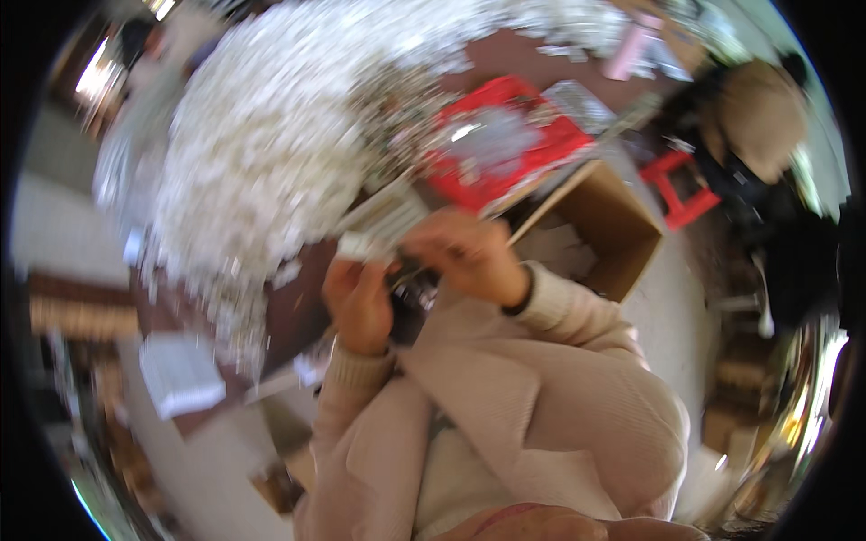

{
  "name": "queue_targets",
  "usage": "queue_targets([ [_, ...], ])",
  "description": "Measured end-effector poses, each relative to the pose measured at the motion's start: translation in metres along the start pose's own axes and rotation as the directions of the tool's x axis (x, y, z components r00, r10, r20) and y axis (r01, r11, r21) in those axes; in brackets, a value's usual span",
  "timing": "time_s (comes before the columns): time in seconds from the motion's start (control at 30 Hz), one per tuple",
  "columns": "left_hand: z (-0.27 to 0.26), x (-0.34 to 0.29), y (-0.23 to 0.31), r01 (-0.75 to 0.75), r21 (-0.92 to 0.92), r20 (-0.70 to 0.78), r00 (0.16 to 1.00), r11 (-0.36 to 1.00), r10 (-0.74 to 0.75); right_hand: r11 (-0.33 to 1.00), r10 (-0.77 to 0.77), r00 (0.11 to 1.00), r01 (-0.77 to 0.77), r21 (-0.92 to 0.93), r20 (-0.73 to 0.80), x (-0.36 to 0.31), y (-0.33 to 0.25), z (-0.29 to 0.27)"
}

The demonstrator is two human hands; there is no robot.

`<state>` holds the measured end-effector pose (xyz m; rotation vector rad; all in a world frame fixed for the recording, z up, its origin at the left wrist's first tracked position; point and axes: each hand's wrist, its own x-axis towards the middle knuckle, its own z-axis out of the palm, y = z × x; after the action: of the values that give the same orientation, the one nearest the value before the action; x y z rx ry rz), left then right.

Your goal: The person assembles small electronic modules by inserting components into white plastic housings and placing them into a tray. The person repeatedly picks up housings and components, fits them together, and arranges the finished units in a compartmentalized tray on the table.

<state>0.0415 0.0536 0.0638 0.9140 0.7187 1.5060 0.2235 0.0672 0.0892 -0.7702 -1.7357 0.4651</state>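
Note:
My left hand (pixel 361 308), raised in front of my chest, pinches a small white piece (pixel 361 246) at its fingertips. The piece is blurred, and its exact kind does not show. Close beside it on the right is my right hand (pixel 471 254), its fingers bent together and pointing toward the left hand. Whatever those fingers may hold is too smeared to make out. Just beyond both hands lies a pale, shallow tray-like thing (pixel 386 215). A large heap of small white translucent pieces (pixel 262 153) covers the table to the left and far side.
Right of the heap, a red tray or bag (pixel 505 149) holds clear plastic and small parts. An open cardboard box (pixel 622 230) stands by my right arm. A pink bottle (pixel 634 47), a red stool (pixel 677 189), a person in a tan cap (pixel 758 117) and a white stack (pixel 180 374) surround the table.

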Motion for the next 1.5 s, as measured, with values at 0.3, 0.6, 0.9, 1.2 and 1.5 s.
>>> queue_targets([
  [0.3,-0.013,-0.016,0.008,-0.141,-0.163,-0.068,0.989,0.977,0.131,0.921,0.236,0.970,-0.244,0.303,0.063,0.014,-0.026,0.037],
  [0.6,-0.033,-0.014,0.001,-0.349,0.013,-0.033,0.936,0.937,0.349,0.863,0.252,0.941,-0.325,0.387,0.226,0.017,-0.014,0.046],
  [0.9,-0.027,-0.014,-0.005,-0.411,0.112,-0.151,0.893,0.905,0.424,0.754,0.470,0.845,-0.535,0.381,0.256,0.011,-0.015,0.061],
  [1.2,-0.026,-0.013,-0.010,-0.374,0.141,-0.152,0.907,0.916,0.394,0.777,0.478,0.843,-0.537,0.327,0.247,0.015,-0.021,0.060],
  [1.5,-0.021,-0.018,-0.004,-0.408,0.157,-0.145,0.891,0.899,0.430,0.758,0.515,0.826,-0.563,0.328,0.229,0.011,-0.025,0.065],
])
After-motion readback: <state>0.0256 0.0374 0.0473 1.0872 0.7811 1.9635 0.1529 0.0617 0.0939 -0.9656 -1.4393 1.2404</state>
